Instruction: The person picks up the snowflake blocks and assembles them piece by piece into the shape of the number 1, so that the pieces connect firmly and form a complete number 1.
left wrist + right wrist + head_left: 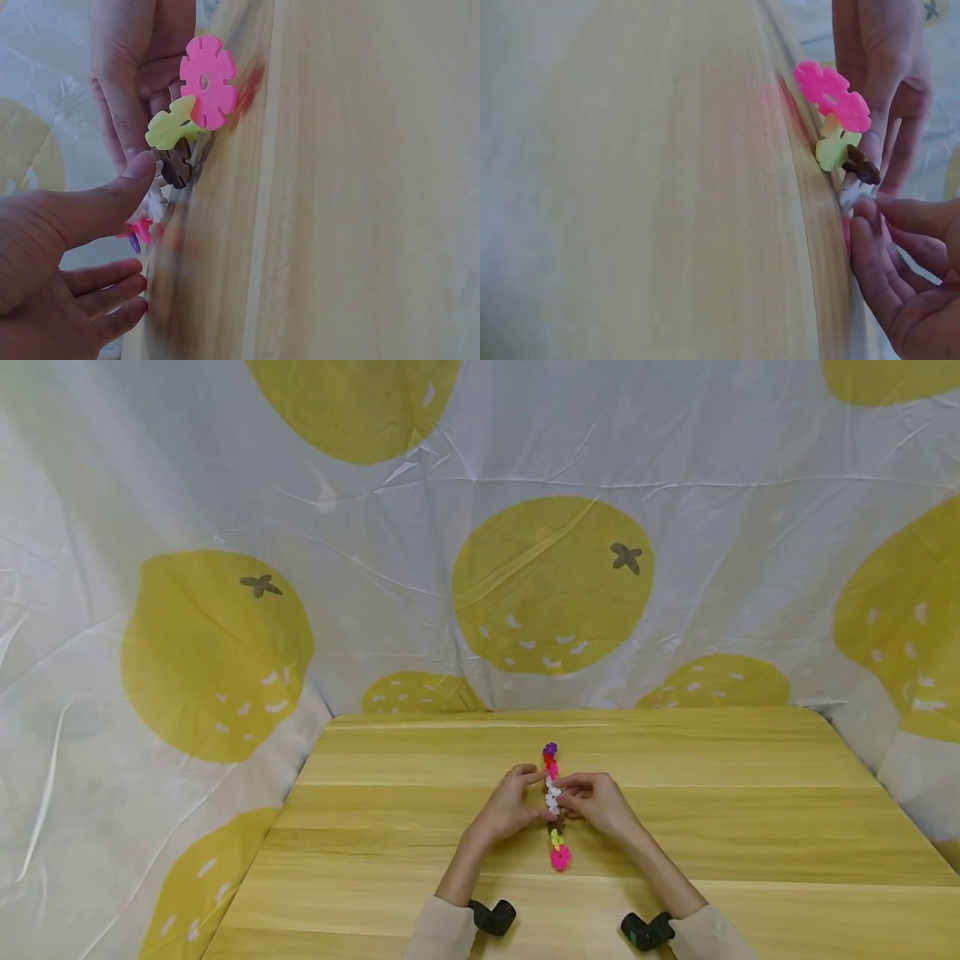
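A chain of slotted, flower-shaped plastic discs lies in a line on the table in the head view. From the far end it runs purple point(551, 749), red point(549, 760), pink, white point(553, 798), brown point(556, 827), yellow point(557, 839) and a near pink disc point(560, 858). My left hand point(508, 806) is at the chain's left side. Its thumb touches near the brown disc point(177, 163), while the other fingers stretch out loosely. From the right, my right hand point(600, 803) pinches a white disc point(855, 192) between thumb and fingers, which partly cover it.
The wooden table point(360, 860) extends around both hands. Behind it hangs a pale cloth point(390, 568) with yellow fruit prints. Black wrist devices point(492, 917) sit at both sleeve cuffs, above the table's near part.
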`<state>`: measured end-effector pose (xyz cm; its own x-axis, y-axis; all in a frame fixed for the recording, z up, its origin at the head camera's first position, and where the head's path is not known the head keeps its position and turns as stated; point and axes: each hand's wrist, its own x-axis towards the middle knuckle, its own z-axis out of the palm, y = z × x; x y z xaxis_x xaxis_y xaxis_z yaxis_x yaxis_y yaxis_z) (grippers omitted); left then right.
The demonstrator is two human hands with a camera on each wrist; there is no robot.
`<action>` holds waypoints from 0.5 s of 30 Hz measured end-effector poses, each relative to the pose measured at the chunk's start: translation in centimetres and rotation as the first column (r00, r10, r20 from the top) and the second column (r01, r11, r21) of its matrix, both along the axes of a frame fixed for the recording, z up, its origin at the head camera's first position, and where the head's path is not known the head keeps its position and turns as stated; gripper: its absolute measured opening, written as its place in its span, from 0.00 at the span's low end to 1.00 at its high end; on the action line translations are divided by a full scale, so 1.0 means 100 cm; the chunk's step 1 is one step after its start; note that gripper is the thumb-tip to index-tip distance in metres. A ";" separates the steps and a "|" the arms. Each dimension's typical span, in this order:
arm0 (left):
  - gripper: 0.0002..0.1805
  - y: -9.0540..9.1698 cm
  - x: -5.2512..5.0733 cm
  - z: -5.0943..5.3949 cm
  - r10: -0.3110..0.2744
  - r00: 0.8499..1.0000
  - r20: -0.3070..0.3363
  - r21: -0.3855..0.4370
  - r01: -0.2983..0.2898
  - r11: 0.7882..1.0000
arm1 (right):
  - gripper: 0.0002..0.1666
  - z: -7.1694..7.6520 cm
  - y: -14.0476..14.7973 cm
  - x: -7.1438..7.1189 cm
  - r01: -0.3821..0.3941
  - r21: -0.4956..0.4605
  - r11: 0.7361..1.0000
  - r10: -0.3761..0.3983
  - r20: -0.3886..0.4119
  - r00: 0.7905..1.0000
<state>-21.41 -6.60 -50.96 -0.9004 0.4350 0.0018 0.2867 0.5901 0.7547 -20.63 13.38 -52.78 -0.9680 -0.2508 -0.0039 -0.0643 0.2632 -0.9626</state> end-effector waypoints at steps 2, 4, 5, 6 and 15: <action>0.37 0.000 0.001 0.000 0.000 1.000 -0.001 -0.006 0.000 1.000 | 0.14 0.000 0.000 0.000 -0.007 -0.018 1.000 0.007 0.009 1.000; 0.37 0.000 0.001 0.000 0.000 1.000 0.001 -0.007 0.000 1.000 | 0.14 0.000 0.000 0.000 -0.008 -0.033 0.999 0.009 0.018 1.000; 0.37 0.000 0.001 0.001 0.000 1.000 0.001 -0.009 0.000 1.000 | 0.14 0.000 0.000 0.000 -0.009 -0.037 0.999 0.010 0.021 1.000; 0.37 0.000 0.001 0.001 -0.001 1.000 0.000 -0.014 0.001 1.000 | 0.14 -0.001 0.000 0.000 -0.010 -0.039 0.999 0.011 0.023 1.000; 0.42 -0.011 -0.001 0.000 -0.038 0.999 0.025 0.008 0.038 0.999 | 0.19 0.002 0.009 -0.001 0.027 -0.006 1.000 -0.026 0.070 0.997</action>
